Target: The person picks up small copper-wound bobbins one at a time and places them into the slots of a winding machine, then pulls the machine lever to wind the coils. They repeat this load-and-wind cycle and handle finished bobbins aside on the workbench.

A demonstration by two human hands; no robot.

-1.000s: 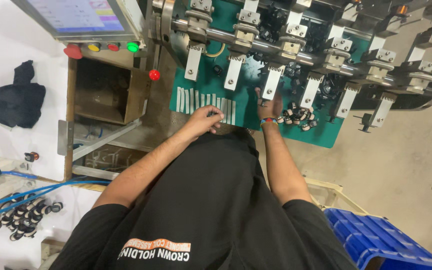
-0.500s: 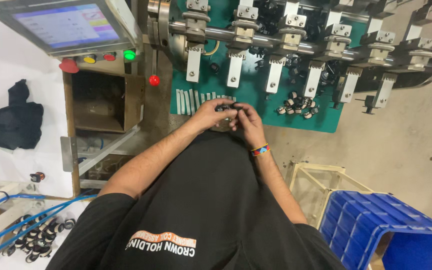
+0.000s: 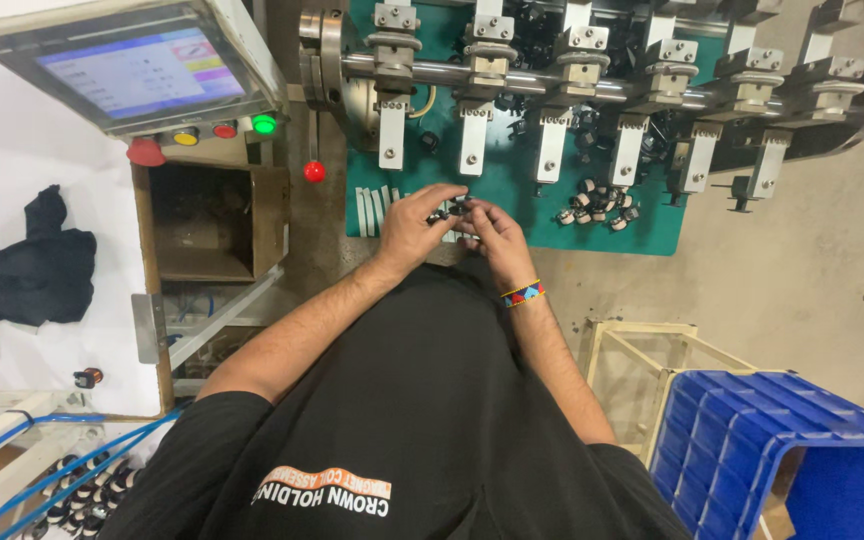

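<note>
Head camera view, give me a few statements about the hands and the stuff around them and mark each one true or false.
1. Both hands are together over the green mat. True; the left hand and right hand meet there.
2. They hold a small dark part. True.
3. The right wrist is bare. False; it wears a beaded bracelet.
4. The crate at lower right is red. False; it is blue.
5. A pile of small round parts lies on the mat to the right of the hands. True.

Small parts (image 3: 597, 205) lie on the mat (image 3: 512, 190), right of both hands (image 3: 457, 225).
</note>
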